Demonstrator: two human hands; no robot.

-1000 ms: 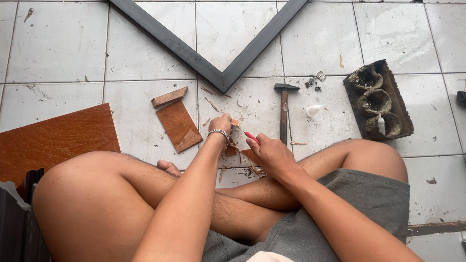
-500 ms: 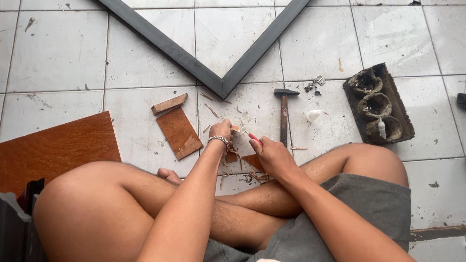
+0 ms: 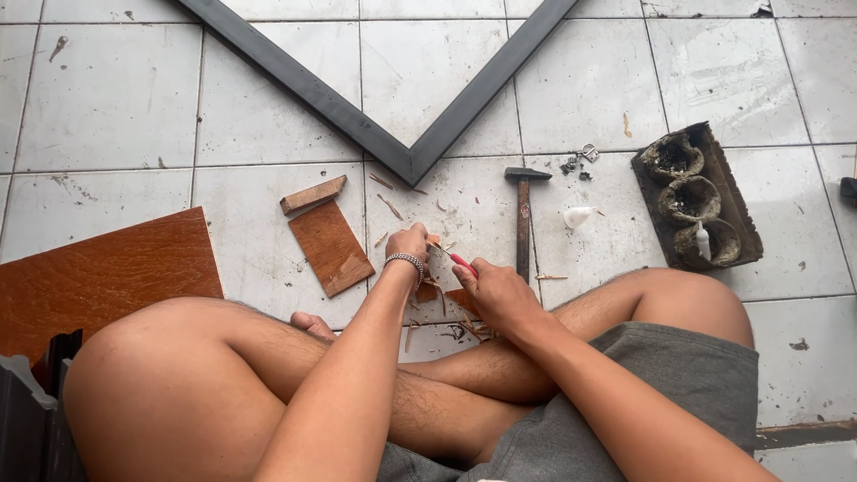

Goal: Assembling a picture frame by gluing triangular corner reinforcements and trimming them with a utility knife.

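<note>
I see my left hand pinched tight on a small wood piece; my right hand fully closed around a red-handled cutter.

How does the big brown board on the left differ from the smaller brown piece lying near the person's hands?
The large brown board is far bigger than the small brown panel and is partly hidden behind the person's knee, while the panel lies in full view. A short wooden strip sits at the panel's top end; nothing rests on the visible part of the board. Both are flat, reddish-brown, and lie on the tiled floor.
</note>
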